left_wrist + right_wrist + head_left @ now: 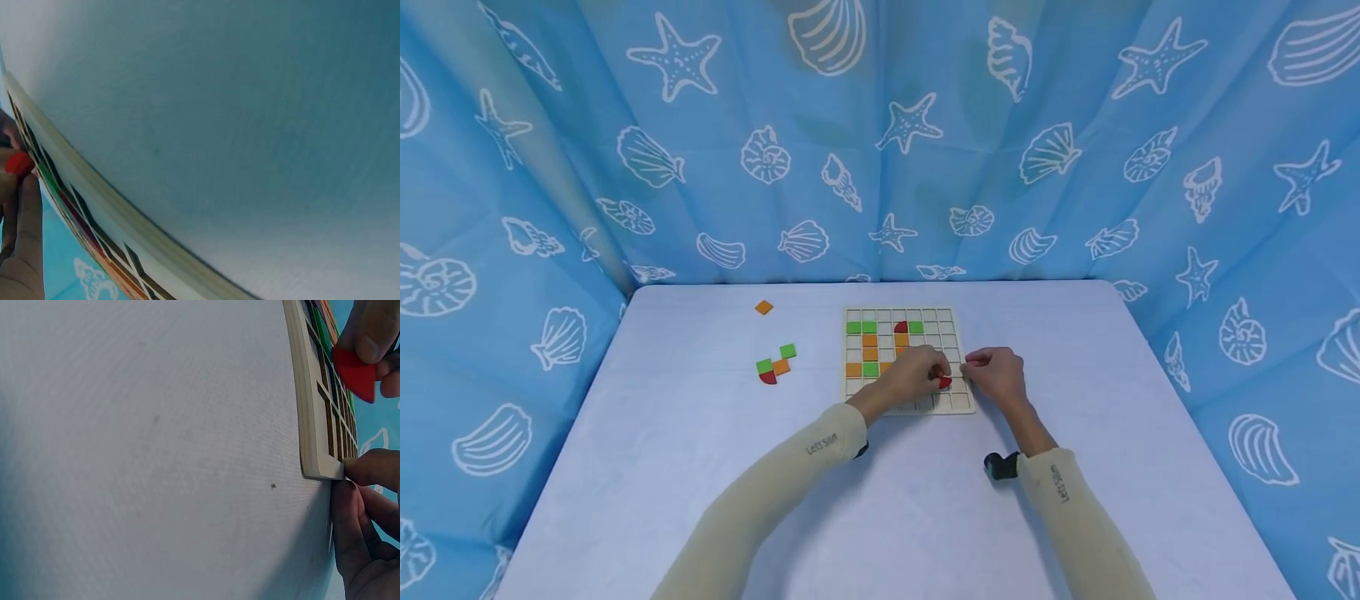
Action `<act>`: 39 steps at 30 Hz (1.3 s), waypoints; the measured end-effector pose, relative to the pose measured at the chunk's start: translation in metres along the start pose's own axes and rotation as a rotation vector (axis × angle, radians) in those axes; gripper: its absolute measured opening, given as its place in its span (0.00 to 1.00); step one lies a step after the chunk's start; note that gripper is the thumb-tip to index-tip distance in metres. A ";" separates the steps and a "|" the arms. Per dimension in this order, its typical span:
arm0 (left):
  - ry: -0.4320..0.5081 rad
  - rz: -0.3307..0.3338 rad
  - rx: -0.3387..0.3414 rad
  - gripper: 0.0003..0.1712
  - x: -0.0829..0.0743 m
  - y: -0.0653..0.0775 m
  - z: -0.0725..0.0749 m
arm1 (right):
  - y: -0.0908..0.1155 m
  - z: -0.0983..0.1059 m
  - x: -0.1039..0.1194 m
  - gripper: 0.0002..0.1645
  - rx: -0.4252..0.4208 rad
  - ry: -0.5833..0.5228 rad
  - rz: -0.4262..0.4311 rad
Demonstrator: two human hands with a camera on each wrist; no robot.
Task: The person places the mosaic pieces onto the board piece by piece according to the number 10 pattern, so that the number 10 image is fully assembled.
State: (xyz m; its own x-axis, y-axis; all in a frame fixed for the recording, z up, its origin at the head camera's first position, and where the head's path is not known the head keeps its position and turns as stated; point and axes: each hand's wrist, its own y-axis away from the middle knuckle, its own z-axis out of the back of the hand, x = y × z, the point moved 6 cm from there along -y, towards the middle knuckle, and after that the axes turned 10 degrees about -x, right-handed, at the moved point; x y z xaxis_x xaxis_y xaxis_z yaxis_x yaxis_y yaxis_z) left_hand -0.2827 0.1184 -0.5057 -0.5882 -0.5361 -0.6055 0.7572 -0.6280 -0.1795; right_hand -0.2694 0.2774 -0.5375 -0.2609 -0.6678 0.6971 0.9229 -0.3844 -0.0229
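A pale wooden grid board (947, 327) lies on the table, with several green and orange square tiles and a red quarter-round tile (901, 327) set in its cells. My left hand (913, 373) reaches over the board's lower right part and pinches another red quarter-round tile (354, 376) between thumb and fingers. That tile's straight side and curved edge show in the right wrist view. At the board's right edge, my right hand (997, 375) grips the rim, thumb on top and fingers against the side. My left hand and forearm hide some of the cells.
Left of the board lies a loose group: a green tile (787, 351), an orange tile (781, 367), another green tile (763, 366) and a red quarter-round tile (767, 378). Farther back is a lone orange tile (763, 307). A blue shell-patterned curtain (880, 192) surrounds the white table (925, 517).
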 end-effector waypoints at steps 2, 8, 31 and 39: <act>-0.034 -0.014 -0.004 0.07 0.000 0.000 -0.002 | 0.001 0.001 0.001 0.12 -0.003 -0.002 -0.001; -0.103 -0.053 -0.026 0.06 -0.002 -0.001 -0.001 | 0.002 0.003 0.003 0.11 -0.019 -0.005 0.017; -0.099 -0.110 0.081 0.16 0.002 0.000 -0.006 | 0.002 0.001 0.000 0.11 -0.023 0.000 0.022; -0.116 -0.149 0.085 0.14 0.001 -0.003 -0.007 | 0.000 0.002 0.002 0.12 -0.017 -0.005 0.012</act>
State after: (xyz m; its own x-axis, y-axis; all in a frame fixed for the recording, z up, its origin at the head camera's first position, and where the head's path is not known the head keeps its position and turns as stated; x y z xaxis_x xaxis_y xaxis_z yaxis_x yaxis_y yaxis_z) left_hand -0.2835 0.1238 -0.5115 -0.7241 -0.4919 -0.4834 0.6357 -0.7479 -0.1912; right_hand -0.2691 0.2777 -0.5347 -0.2480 -0.6695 0.7002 0.9212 -0.3867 -0.0435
